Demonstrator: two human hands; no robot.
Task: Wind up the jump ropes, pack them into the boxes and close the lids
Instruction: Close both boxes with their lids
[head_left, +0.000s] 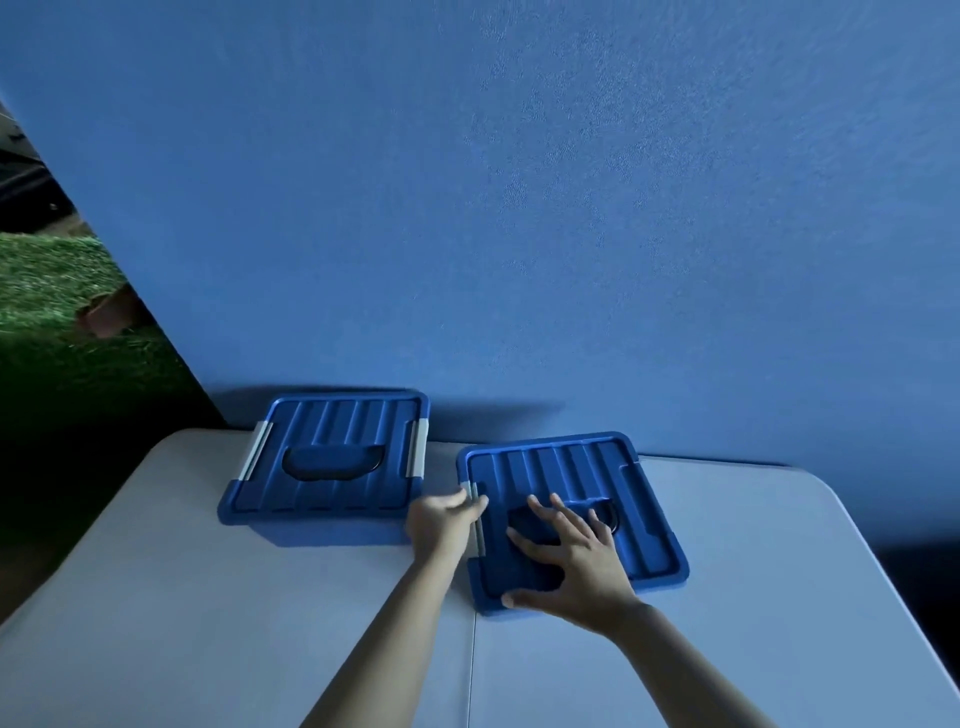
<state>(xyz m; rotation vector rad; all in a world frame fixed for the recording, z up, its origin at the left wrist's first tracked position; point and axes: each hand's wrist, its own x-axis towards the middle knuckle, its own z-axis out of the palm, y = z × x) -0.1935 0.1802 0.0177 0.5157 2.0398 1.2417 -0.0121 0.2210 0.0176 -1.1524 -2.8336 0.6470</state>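
Observation:
Two blue boxes with ribbed lids stand on the white table (208, 623). The left box (332, 457) has its lid on and a grey latch on each side. On the right box (587, 488) the lid is also on. My left hand (441, 522) curls around the grey latch (475, 517) on that box's left side. My right hand (576, 561) lies flat with fingers spread on the lid, over its recessed handle. No grey latch shows on this box's right side. No jump rope is in view.
A blue wall (519, 208) rises right behind both boxes. The table's left edge falls off toward green grass (57, 291). A seam (471, 670) runs down the table's middle between my forearms.

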